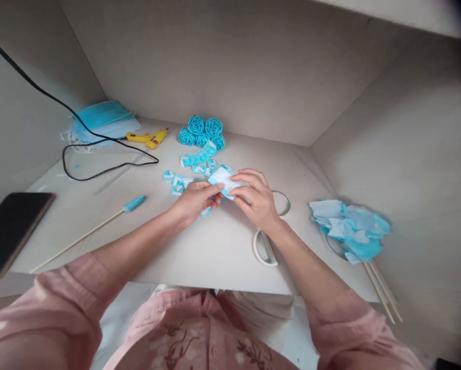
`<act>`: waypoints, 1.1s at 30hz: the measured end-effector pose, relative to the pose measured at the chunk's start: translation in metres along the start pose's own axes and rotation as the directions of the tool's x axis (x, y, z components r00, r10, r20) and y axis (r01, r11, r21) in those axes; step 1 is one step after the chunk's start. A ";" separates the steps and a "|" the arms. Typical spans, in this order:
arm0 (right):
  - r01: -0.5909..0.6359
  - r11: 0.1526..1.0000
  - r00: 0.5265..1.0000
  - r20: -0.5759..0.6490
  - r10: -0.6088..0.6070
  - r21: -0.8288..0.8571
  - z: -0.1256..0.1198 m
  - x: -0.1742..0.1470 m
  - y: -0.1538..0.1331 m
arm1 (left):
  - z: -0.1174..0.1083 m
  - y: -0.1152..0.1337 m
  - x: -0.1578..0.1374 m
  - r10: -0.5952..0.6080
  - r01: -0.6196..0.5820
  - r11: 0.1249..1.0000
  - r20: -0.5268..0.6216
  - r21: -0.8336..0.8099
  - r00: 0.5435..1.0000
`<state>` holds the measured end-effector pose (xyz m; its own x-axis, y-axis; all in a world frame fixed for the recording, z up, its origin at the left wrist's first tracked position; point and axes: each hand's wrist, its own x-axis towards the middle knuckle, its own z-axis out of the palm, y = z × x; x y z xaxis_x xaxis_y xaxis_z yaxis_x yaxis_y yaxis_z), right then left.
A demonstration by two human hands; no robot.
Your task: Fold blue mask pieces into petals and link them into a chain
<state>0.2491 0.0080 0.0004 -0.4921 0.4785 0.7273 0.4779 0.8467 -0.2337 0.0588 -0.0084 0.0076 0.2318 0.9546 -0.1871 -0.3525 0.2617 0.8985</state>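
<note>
Between my two hands is a small white and light-blue piece of fabric (225, 181), held up over the middle of the table. My left hand (202, 198) pinches its lower left side between thumb and fingers. On the right side, the fingers of my right hand (256, 198) are closed on the same piece. Several small folded blue and white pieces (176, 181) lie just behind and left of my hands. A pair of scissors with white handles (265, 248) lies under my right forearm, partly hidden.
Several blue rosettes (202, 132) stand in a cluster at the back. Left of them are a yellow glue gun (148, 137) with a black cord, and stacked blue face masks (103, 121). A blue-tipped stick (88, 234) and a phone (15, 231) lie left. Right is a blue fabric heap (353, 228) over sticks.
</note>
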 end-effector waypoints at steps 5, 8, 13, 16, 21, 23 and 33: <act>-0.013 1.000 1.000 -0.015 0.013 -0.013 -0.001 0.002 -0.001 | -0.001 0.000 0.000 0.014 -0.014 1.000 0.040 -0.009 0.999; -0.067 0.998 0.998 0.013 0.067 -0.008 -0.002 0.002 -0.001 | -0.003 -0.001 0.001 0.015 -0.016 0.997 0.005 0.074 1.000; -0.101 0.994 0.995 0.024 0.100 0.031 0.000 0.001 -0.001 | -0.005 -0.004 0.003 0.082 -0.064 0.973 -0.073 0.220 0.994; -0.144 0.986 0.989 0.004 0.145 0.078 0.001 0.001 -0.004 | -0.005 -0.005 0.003 0.131 -0.102 0.951 -0.082 0.292 0.988; -0.374 0.886 0.926 0.055 0.374 0.274 0.004 0.001 -0.009 | -0.005 -0.008 0.004 0.164 -0.122 0.910 -0.076 0.395 0.983; -0.441 0.819 0.894 0.097 0.438 0.368 0.005 0.000 -0.009 | -0.005 -0.008 0.004 0.166 -0.121 0.900 -0.073 0.418 0.983; -0.576 0.561 0.775 0.179 0.606 0.595 0.011 -0.001 -0.007 | -0.006 -0.007 0.003 0.187 -0.152 0.855 -0.021 0.495 0.982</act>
<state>0.2381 0.0041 -0.0058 -0.2219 0.9255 0.3071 0.1189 0.3383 -0.9335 0.0568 -0.0069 -0.0018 0.1431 0.9894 -0.0244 0.1121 0.0082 0.9937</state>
